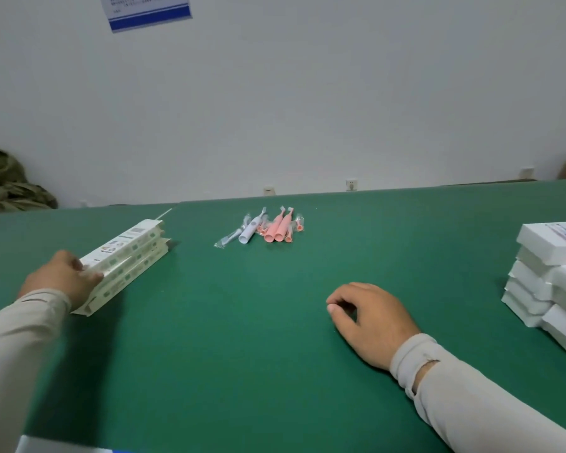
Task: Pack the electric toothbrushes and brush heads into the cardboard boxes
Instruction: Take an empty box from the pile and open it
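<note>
Our left hand (pixel 64 277) grips the near end of a stack of flat cardboard boxes (pixel 125 261) at the left of the green table (pixel 242 322), thumb on top and fingers curled at the edge. Our right hand (pixel 371 322) rests on the table, fingers loosely curled, holding nothing. We judge the flat boxes light and bendy, likely to slide on each other, so we would pinch one by its long edge. Farther out, mid-table, lie a white toothbrush (pixel 250 228) and pink toothbrushes (pixel 278 228), with bagged brush heads (pixel 231 238) just beside them. The handles look smooth and stiff; we would take them around the body. White boxes (pixel 543 273) are piled at the right.
</note>
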